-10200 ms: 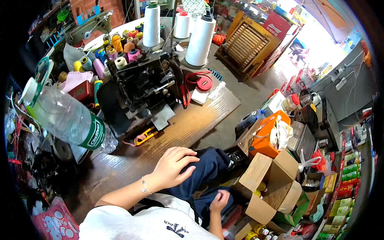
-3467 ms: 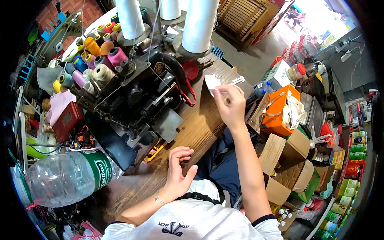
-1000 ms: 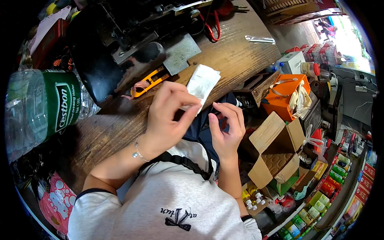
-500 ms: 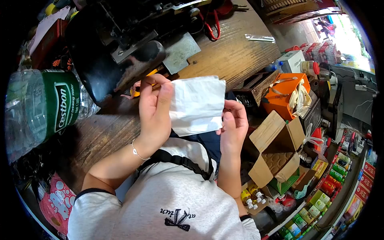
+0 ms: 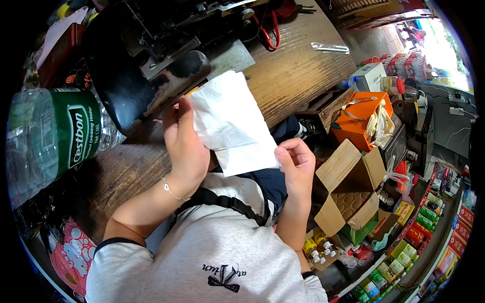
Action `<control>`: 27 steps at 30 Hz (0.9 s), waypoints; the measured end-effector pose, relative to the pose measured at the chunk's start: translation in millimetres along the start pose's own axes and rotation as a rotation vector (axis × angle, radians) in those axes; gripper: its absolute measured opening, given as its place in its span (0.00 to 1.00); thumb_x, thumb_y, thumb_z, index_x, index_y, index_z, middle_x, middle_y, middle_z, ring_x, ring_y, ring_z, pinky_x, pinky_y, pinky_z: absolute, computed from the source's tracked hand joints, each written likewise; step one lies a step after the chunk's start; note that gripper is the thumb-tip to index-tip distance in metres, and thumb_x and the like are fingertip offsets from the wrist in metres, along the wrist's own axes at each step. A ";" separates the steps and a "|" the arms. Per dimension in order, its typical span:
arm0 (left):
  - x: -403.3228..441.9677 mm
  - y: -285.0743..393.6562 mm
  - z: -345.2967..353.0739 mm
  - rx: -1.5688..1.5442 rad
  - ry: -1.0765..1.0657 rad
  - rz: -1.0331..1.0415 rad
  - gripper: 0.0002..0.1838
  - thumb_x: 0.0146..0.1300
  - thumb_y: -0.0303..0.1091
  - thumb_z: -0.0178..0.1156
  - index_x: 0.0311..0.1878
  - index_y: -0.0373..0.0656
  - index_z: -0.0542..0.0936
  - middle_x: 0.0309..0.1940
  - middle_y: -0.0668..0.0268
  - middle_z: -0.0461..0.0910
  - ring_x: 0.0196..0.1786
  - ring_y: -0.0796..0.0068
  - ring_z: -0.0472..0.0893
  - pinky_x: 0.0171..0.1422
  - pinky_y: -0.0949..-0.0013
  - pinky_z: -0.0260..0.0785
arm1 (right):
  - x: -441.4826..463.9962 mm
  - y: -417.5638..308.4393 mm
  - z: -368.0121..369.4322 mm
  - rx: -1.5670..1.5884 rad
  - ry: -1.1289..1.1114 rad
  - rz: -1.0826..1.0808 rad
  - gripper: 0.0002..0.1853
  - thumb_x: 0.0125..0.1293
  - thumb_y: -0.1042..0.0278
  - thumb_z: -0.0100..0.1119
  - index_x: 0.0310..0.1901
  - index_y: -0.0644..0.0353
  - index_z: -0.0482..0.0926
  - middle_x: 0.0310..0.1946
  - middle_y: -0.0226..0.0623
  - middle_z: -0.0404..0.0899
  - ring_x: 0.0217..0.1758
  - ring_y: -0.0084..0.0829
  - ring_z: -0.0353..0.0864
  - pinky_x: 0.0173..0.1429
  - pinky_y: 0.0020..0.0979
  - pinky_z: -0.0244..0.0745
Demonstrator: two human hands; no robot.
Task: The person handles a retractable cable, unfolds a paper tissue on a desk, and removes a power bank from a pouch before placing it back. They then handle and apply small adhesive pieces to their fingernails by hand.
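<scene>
Between my hands is a folded, creased white tissue, tilted, with its upper end near the sewing machine. My left hand is closed on its left edge, thumb in front and the other fingers partly hidden. At the lower right corner my right hand pinches the tissue between thumb and fingers. Beyond it stands a black sewing machine with worn paint. A grey metal plate lies beside the machine, partly covered by the tissue. Below is the wooden tabletop.
A large Cestbon water bottle lies at the left. Red-handled scissors are at the table's back. To the right are an orange bag, an open cardboard box and shelves of bottled drinks.
The tissue has turned and now shows longer, its upper end shifted left. My left hand has lowered slightly; my right hand has moved to the lower corner.
</scene>
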State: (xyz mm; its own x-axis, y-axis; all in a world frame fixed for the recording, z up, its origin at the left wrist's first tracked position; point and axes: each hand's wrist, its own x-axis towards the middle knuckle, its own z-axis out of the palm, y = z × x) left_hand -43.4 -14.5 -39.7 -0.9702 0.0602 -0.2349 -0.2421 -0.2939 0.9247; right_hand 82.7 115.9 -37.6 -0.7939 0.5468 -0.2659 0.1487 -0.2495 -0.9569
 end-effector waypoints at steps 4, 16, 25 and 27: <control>-0.1 4.4 3.2 -0.137 -0.056 -0.092 0.11 0.66 0.33 0.43 0.49 0.39 0.65 0.44 0.67 0.67 0.49 0.79 0.65 0.56 0.75 0.55 | -2.2 -4.2 -6.3 0.061 -0.006 0.065 0.03 0.55 0.77 0.58 0.30 0.64 0.74 0.22 0.23 0.71 0.23 0.11 0.64 0.28 0.13 0.58; -23.3 10.0 3.4 0.528 -0.949 0.687 0.26 0.37 0.45 0.69 0.38 0.43 0.72 0.34 0.64 0.76 0.36 0.69 0.76 0.47 0.66 0.60 | -20.5 -36.9 19.0 -0.432 0.056 -0.666 0.07 0.39 0.76 0.66 0.23 0.59 0.77 0.28 0.36 0.80 0.38 0.33 0.74 0.42 0.28 0.70; -19.8 7.7 2.2 0.302 -1.006 0.316 0.14 0.44 0.39 0.63 0.30 0.39 0.75 0.27 0.61 0.75 0.33 0.62 0.75 0.49 0.63 0.62 | -18.2 -39.9 15.3 -0.738 -0.090 -0.738 0.11 0.34 0.77 0.67 0.25 0.57 0.79 0.34 0.29 0.81 0.37 0.30 0.72 0.39 0.25 0.70; -23.8 5.0 1.0 0.467 -0.900 0.182 0.11 0.46 0.36 0.62 0.28 0.38 0.74 0.24 0.60 0.75 0.31 0.62 0.74 0.47 0.62 0.63 | -15.1 -41.2 15.5 -0.760 -0.113 -0.735 0.11 0.34 0.78 0.66 0.25 0.57 0.79 0.34 0.28 0.81 0.36 0.29 0.72 0.38 0.25 0.70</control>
State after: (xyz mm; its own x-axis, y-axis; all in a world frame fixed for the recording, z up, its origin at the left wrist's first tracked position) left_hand -21.5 -16.5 -29.3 -0.5965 0.8008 0.0544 0.1152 0.0184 0.9932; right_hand 79.5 105.6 7.7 -0.8828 0.2737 0.3819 -0.0909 0.6979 -0.7104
